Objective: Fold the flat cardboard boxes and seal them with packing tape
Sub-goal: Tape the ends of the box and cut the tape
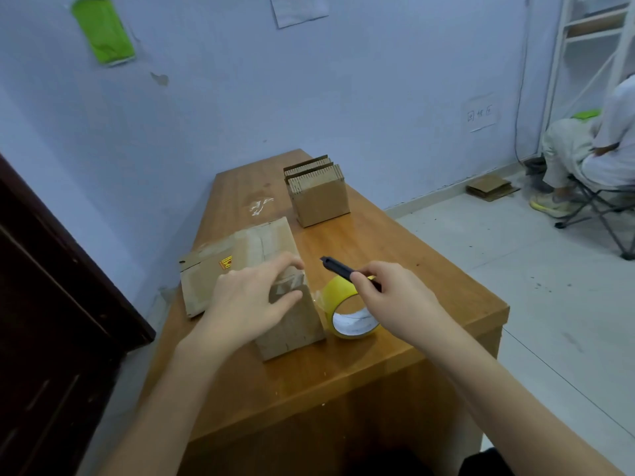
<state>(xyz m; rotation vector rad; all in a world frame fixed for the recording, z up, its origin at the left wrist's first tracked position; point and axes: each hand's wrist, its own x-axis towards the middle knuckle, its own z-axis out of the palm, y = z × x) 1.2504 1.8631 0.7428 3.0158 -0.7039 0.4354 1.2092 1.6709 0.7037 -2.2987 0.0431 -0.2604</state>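
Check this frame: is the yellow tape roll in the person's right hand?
No. The right hand grips a black cutter, while the yellow tape roll stands on the table beside the small box.

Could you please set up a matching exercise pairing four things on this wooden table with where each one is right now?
Things:
1. small folded brown cardboard box
2. black utility knife
3. yellow roll of packing tape
4. stack of flat cardboard blanks

Places:
A. standing in an open box at the table's far end
B. under the left hand
C. gripped in the right hand
D. on the table beside the small box, on its right

Pairs: 1-B, 2-C, 3-D, 4-A
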